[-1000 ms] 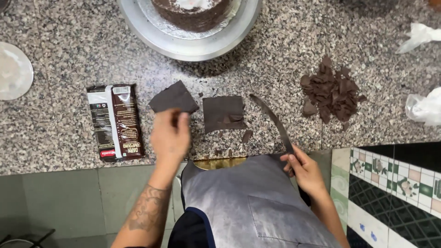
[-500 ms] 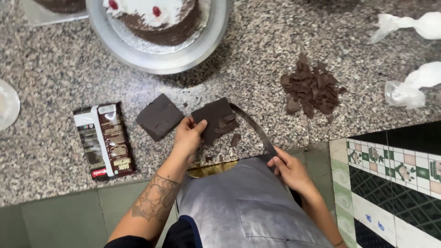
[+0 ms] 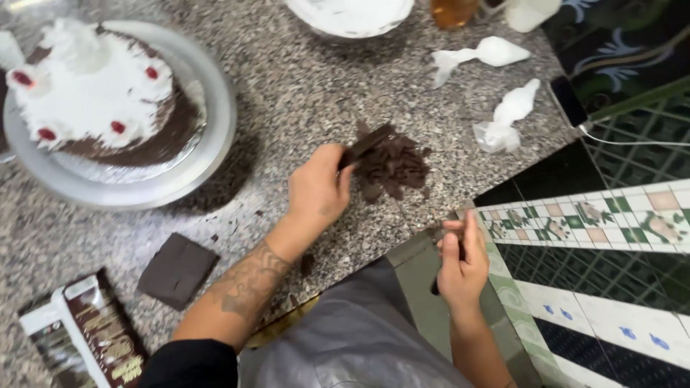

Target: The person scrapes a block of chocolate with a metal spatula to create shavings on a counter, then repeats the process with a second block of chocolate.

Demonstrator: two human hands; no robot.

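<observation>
2 hands are busy at the granite counter [image 3: 309, 79]. The left hand [image 3: 316, 190] is closed around a flat slab of dark chocolate [image 3: 366, 141], holding it over the near edge of the heap of chocolate shavings [image 3: 392, 167]. The right hand [image 3: 460, 262] sits low by the counter's edge, fingers curled round a dark knife handle [image 3: 460, 248]; the blade I cannot make out from here.

As for progress, I'd judge it well along but not finished. The cake [image 3: 97, 100] on its metal stand [image 3: 215, 136] already has white cream and red cherries on top with dark sides showing, and a fair heap of shavings lies ready. Still, 1 whole square of chocolate [image 3: 176, 271] lies untouched near the left forearm, an opened chocolate wrapper [image 3: 86, 334] sits at the corner, and no shavings from the heap look to be on the cream yet. 2 crumpled piping bags [image 3: 496, 86] lie beyond the heap.

Against half a second ago, the left hand has left the spot by the counter's edge where it pressed the slab flat, and has carried it across to the heap. The knife, which lay with its blade against that slab, has drawn back toward the body. Only 1 square is left where 2 pieces were.
</observation>
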